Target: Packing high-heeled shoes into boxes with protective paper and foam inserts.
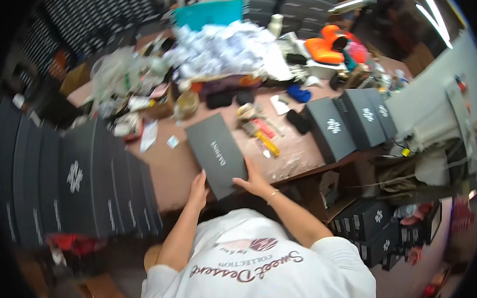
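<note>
A dark grey shoebox (215, 153) with pale lettering on its lid lies at a slant on the pinkish tabletop (164, 172), close to the front edge. My left hand (198, 191) grips its near left side, fingers pointing up along the wall. On the opposite side my right hand (254, 180) holds the edge, thumb reaching over the lid. The box is covered, so its contents are hidden. Just beyond its right side lie a yellow-handled tool (267, 143) and a red item (264, 128).
Dark boxes (94, 179) stand stacked at my left, and several grey shoeboxes (334, 127) lean together at the right. Crumpled white paper (227, 51) heaps up at the back beside clear plastic bags (123, 75). An orange object (324, 50) sits at the far right. More boxes (372, 221) fill a lower shelf.
</note>
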A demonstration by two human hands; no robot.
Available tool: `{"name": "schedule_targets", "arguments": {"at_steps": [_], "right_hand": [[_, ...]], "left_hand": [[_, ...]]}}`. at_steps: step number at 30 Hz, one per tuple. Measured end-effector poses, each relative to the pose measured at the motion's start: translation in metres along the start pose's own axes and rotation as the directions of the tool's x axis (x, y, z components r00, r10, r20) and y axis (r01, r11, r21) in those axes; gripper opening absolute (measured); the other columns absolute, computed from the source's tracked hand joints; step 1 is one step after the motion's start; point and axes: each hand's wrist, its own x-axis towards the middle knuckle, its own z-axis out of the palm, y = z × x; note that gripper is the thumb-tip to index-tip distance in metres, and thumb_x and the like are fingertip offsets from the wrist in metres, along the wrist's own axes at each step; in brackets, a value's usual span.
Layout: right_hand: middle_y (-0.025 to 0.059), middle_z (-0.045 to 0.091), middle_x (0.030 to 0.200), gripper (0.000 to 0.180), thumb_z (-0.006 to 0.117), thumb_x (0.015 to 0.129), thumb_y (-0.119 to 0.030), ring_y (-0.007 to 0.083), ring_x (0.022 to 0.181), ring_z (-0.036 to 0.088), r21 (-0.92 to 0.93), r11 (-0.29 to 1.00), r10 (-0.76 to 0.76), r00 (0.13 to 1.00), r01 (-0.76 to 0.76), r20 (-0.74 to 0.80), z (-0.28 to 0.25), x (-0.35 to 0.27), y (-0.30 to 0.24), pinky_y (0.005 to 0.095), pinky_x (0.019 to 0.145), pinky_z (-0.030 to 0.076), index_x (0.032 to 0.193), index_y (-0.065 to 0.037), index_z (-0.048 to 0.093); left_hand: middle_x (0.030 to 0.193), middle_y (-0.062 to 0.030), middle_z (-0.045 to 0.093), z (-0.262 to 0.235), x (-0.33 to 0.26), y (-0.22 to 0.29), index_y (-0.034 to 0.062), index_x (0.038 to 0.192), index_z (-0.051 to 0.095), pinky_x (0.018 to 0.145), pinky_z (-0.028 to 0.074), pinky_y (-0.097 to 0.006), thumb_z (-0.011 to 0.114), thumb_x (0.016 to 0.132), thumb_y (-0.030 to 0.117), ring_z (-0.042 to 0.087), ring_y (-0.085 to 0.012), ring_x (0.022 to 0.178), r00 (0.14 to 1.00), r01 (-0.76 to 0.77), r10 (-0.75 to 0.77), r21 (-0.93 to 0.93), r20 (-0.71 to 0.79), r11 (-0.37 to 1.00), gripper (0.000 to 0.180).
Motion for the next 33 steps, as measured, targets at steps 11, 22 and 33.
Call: {"name": "schedule_targets", "arguments": {"at_steps": [11, 22, 33], "right_hand": [[0.0077, 0.057, 0.099, 0.055, 0.071, 0.080, -0.043, 0.0140, 0.080, 0.054, 0.393, 0.644, 0.436, 0.737, -0.656, 0.516, -0.105, 0.109, -0.083, 0.0300, 0.065, 0.047, 0.109, 0.000, 0.054], [0.0071, 0.061, 0.089, 0.020, 0.070, 0.073, -0.019, 0.0213, 0.093, 0.056, -0.431, 0.705, -0.082, 0.668, 0.563, 0.739, -0.063, 0.051, -0.012, 0.0464, 0.106, 0.029, 0.090, -0.010, 0.065], [0.0139, 0.063, 0.086, 0.027, 0.069, 0.079, -0.015, 0.0309, 0.086, 0.059, 0.009, 0.896, -0.339, 0.670, 0.444, 0.660, -0.120, 0.176, -0.119, 0.0405, 0.089, 0.042, 0.101, -0.002, 0.062]], "left_hand": [[0.139, -0.0169, 0.041, 0.032, -0.017, 0.068, 0.0055, 0.139, 0.037, 0.105, 0.032, -0.044, 0.066, 0.088, 0.025, 0.035, -0.0295, 0.131, 0.965, -0.229, 0.242, 0.125, -0.098, 0.965, 0.061], [0.134, -0.0224, 0.045, -0.075, -0.068, 0.065, 0.0023, 0.139, 0.037, 0.101, 0.038, -0.039, 0.063, 0.088, 0.019, 0.046, -0.0326, 0.124, 0.789, 0.102, 0.516, 0.900, -0.333, 0.424, 0.059], [0.135, -0.0113, 0.046, 0.044, -0.006, 0.108, 0.0071, 0.141, 0.033, 0.099, 0.041, -0.034, 0.036, 0.097, 0.053, 0.048, -0.0216, 0.121, 0.985, -0.112, 0.138, -0.214, 0.108, 0.970, 0.063]]}}
